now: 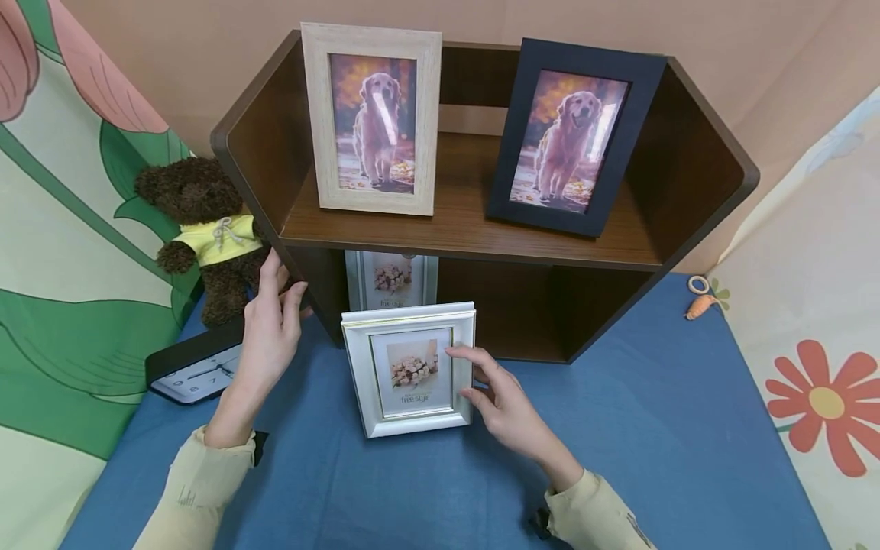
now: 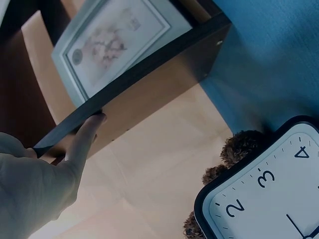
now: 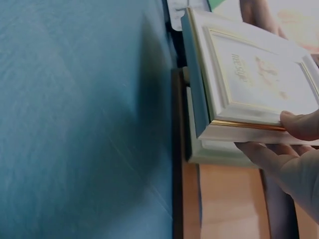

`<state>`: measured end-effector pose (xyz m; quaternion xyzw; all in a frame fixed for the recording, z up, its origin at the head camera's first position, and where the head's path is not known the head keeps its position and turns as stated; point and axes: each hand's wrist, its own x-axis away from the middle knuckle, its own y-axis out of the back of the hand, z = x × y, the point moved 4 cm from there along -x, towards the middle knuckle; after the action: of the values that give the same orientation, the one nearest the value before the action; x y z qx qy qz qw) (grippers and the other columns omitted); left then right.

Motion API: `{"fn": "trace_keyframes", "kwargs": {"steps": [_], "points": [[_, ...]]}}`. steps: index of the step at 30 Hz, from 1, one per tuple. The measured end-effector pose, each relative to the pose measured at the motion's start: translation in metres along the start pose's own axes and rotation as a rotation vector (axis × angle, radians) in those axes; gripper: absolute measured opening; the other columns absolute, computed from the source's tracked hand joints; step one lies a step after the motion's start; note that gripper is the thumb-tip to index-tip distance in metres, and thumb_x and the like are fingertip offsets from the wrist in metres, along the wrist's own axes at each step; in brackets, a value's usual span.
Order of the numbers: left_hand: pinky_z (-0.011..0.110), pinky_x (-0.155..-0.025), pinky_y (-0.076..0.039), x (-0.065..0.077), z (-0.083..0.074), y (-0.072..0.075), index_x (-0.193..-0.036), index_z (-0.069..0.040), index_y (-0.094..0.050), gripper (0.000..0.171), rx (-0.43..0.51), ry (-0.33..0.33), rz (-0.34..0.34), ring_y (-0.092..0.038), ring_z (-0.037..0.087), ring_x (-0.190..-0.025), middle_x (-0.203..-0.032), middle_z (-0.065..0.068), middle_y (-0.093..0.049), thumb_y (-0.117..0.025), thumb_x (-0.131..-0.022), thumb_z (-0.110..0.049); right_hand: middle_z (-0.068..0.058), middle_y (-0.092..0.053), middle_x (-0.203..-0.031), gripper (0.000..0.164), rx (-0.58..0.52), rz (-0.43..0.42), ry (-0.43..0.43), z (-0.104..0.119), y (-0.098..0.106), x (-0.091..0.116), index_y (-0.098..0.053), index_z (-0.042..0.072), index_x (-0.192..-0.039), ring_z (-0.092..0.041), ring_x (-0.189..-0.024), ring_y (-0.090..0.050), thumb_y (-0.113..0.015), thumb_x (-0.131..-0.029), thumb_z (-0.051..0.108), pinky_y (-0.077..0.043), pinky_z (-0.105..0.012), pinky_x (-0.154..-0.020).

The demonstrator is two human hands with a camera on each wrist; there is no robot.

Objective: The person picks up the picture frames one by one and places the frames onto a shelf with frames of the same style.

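Head view first: from where I stand, the person's right hand (image 1: 505, 405) pinches the right edge of a white rectangular picture frame with thin gold trim (image 1: 412, 374) between thumb and fingers. That frame leans slightly, in front of the left half of the front bottom edge of a dark brown wooden two-tier shelf (image 1: 467, 179); I can't tell whether its foot touches the table covered in blue cloth (image 1: 619, 451).

The left hand (image 1: 271, 317) touches the front edge of the shelf's left side panel; I can't tell whether its fingers close round it. Behind the white frame, a silver-grey frame with a flower print (image 1: 394, 279) stands in the lower tier, towards its left side.

Above, a cream wood-grain frame (image 1: 374, 200) stands near the upper tier's left end, and a black frame (image 1: 505, 153) sits askew near its right end, each showing a golden dog. A black-rimmed white clock (image 1: 199, 374) lies near the table's left edge, beside a dark brown plush bear in a yellow top (image 1: 223, 237). An orange toy carrot (image 1: 700, 307) rests by the far right corner.
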<state>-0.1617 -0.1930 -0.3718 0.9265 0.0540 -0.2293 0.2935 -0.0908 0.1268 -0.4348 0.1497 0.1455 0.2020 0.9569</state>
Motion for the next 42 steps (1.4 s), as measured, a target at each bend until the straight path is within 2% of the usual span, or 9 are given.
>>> {"fn": "trace_keyframes", "kwargs": {"steps": [3, 6, 8, 10, 13, 17, 22, 34, 42], "points": [[0.065, -0.078, -0.062, 0.001, 0.001, 0.001, -0.173, -0.019, -0.018, 0.068, -0.006, -0.004, -0.007, -0.068, 0.053, -0.116, -0.156, 0.033, -0.048, -0.046, -0.114, 0.001, -0.011, -0.052, -0.155, 0.071, 0.016, -0.01, 0.01, 0.001, 0.007, 0.001, -0.051, 0.014, -0.155, -0.02, -0.094, -0.054, -0.064, -0.096, -0.022, -0.052, -0.039, -0.084], [0.064, -0.078, -0.062, 0.001, 0.001, 0.002, -0.173, -0.019, -0.018, 0.068, -0.01, -0.002, -0.008, -0.069, 0.051, -0.114, -0.155, 0.031, -0.049, -0.046, -0.114, 0.0, -0.013, -0.052, -0.154, 0.071, 0.023, -0.014, 0.009, 0.002, 0.013, 0.003, -0.05, 0.015, -0.156, -0.021, -0.079, -0.049, -0.064, -0.096, -0.022, -0.05, -0.035, -0.078], [0.065, -0.078, -0.062, 0.001, 0.001, 0.001, -0.173, -0.019, -0.018, 0.068, -0.009, 0.003, -0.004, -0.069, 0.051, -0.114, -0.155, 0.031, -0.049, -0.046, -0.114, -0.001, -0.015, -0.049, -0.157, 0.072, 0.02, -0.014, 0.0, 0.002, 0.016, 0.005, -0.049, 0.015, -0.156, -0.023, -0.078, -0.051, -0.064, -0.096, -0.022, -0.05, -0.035, -0.077], [0.067, -0.078, -0.061, 0.001, 0.001, 0.001, -0.173, -0.019, -0.018, 0.067, -0.004, 0.012, 0.002, -0.068, 0.052, -0.115, -0.156, 0.032, -0.048, -0.045, -0.115, -0.001, -0.017, -0.047, -0.159, 0.071, 0.02, -0.016, -0.011, 0.002, 0.018, 0.006, -0.049, 0.015, -0.155, -0.026, -0.086, -0.058, -0.063, -0.097, -0.023, -0.05, -0.035, -0.078], [0.069, -0.079, -0.061, 0.001, 0.001, 0.0, -0.173, -0.02, -0.017, 0.068, 0.005, 0.018, 0.007, -0.067, 0.054, -0.117, -0.156, 0.032, -0.048, -0.045, -0.114, -0.001, -0.018, -0.046, -0.159, 0.072, 0.027, -0.021, -0.024, 0.003, 0.022, 0.009, -0.049, 0.015, -0.155, -0.026, -0.087, -0.06, -0.063, -0.096, -0.023, -0.051, -0.036, -0.079], [0.068, -0.079, -0.061, 0.001, 0.002, 0.0, -0.173, -0.021, -0.017, 0.069, 0.009, 0.015, 0.003, -0.068, 0.053, -0.117, -0.156, 0.031, -0.048, -0.046, -0.114, 0.0, -0.018, -0.046, -0.16, 0.072, 0.037, -0.031, -0.032, 0.004, 0.027, 0.011, -0.048, 0.015, -0.155, -0.03, -0.101, -0.064, -0.063, -0.096, -0.024, -0.051, -0.037, -0.08], [0.066, -0.079, -0.062, 0.001, 0.003, -0.001, -0.173, -0.021, -0.017, 0.069, 0.011, 0.01, 0.006, -0.067, 0.052, -0.118, -0.157, 0.031, -0.048, -0.046, -0.114, 0.0, -0.02, -0.042, -0.162, 0.072, 0.037, -0.053, -0.036, 0.004, 0.035, 0.013, -0.047, 0.013, -0.154, -0.04, -0.128, -0.064, -0.063, -0.095, -0.025, -0.056, -0.04, -0.089], [0.064, -0.078, -0.062, 0.0, 0.002, -0.001, -0.173, -0.02, -0.017, 0.068, 0.007, -0.002, 0.002, -0.068, 0.051, -0.117, -0.156, 0.031, -0.049, -0.045, -0.114, 0.0, -0.019, -0.04, -0.163, 0.069, 0.05, -0.108, -0.036, 0.001, 0.048, 0.016, -0.046, 0.011, -0.153, -0.042, -0.144, -0.049, -0.058, -0.096, -0.027, -0.06, -0.044, -0.093], [0.065, -0.077, -0.062, -0.001, 0.0, 0.0, -0.172, -0.019, -0.019, 0.068, -0.002, -0.004, 0.004, -0.069, 0.053, -0.114, -0.155, 0.032, -0.049, -0.046, -0.114, 0.001, -0.017, -0.042, -0.16, 0.071, 0.079, -0.161, -0.006, 0.0, 0.057, 0.015, -0.045, 0.01, -0.154, -0.043, -0.138, -0.056, -0.057, -0.096, -0.028, -0.062, -0.045, -0.089]]}}
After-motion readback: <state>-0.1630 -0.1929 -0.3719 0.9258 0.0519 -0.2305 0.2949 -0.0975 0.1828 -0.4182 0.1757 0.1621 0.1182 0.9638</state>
